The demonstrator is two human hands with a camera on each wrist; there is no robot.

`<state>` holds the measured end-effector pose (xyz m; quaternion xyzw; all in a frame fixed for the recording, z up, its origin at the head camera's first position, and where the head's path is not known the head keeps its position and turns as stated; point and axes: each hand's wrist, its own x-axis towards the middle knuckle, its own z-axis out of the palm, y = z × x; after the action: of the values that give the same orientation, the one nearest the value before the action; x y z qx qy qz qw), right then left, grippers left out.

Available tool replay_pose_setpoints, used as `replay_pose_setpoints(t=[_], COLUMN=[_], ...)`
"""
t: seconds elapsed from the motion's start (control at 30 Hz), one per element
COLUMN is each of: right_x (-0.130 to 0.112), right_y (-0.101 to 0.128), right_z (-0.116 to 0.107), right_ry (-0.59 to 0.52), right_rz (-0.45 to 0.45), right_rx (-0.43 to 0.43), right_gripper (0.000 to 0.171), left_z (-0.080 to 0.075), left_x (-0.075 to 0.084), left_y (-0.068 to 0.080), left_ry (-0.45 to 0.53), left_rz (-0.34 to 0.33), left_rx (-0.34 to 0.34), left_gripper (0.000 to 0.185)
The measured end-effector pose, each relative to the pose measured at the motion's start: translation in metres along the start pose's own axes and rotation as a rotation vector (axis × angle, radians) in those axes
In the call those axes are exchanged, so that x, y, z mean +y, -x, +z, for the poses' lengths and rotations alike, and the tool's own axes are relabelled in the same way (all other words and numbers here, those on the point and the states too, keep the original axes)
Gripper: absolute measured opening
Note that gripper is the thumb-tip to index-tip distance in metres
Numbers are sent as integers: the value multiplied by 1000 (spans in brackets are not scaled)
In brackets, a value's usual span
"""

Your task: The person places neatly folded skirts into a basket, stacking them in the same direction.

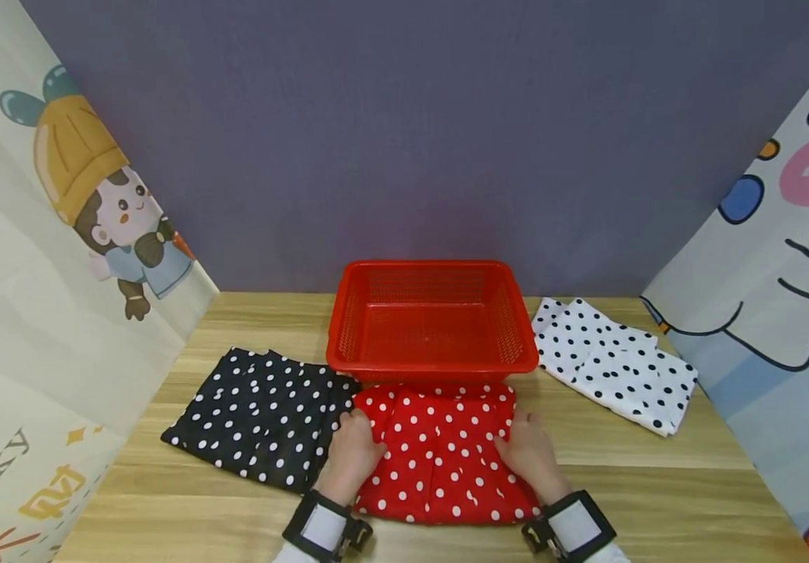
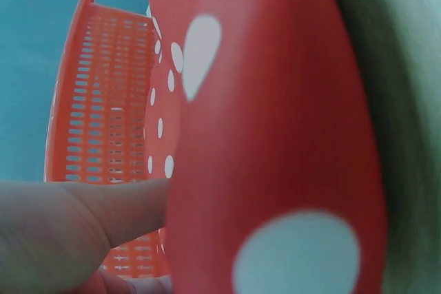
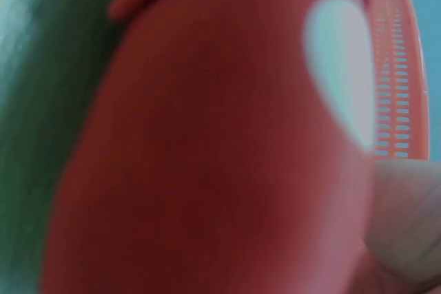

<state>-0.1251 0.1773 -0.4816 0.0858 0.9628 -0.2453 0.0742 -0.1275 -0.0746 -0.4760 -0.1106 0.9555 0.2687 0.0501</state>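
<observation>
A folded red cloth with white dots [image 1: 435, 469] lies at the front middle of the wooden table, just before the red basket. My left hand [image 1: 355, 452] grips its left edge, thumb on top. At the opposite edge, my right hand [image 1: 532, 455] holds the fabric the same way. Close up in the left wrist view, the red cloth [image 2: 275, 135] bulges beside the left thumb [image 2: 131, 211]. The right wrist view is mostly filled by the blurred cloth [image 3: 213, 142]. Fingers under the fabric are largely hidden.
Behind the red cloth stands a red perforated plastic basket [image 1: 432, 369] with nothing visible inside. A folded black cloth with white dots [image 1: 263, 414] lies left, beside the left hand. A folded white cloth with black dots [image 1: 615, 367] lies right. A grey-blue wall [image 1: 418, 141] rises behind.
</observation>
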Motion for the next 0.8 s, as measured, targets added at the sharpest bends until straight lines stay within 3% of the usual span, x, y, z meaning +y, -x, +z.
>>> replay_pose_setpoints(t=[0.13,0.37,0.53,0.8], right_x=[-1,2,4,5], right_y=[0,-1,-1,7], right_z=[2,2,1,1], right_ry=[-25,-118,-146,-188], right_rz=[-16,-17,-25,-54], right_rx=[-15,-61,-74,-8], right_gripper=[55,49,46,32], left_z=[1,1,0,-7], left_x=[-1,-8,-11,-13], left_y=[1,2,3,9], left_ry=[5,150,188,197], left_rz=[30,57,81,120], left_rx=[18,-9,-14,0], left_gripper=[50,40,36,32])
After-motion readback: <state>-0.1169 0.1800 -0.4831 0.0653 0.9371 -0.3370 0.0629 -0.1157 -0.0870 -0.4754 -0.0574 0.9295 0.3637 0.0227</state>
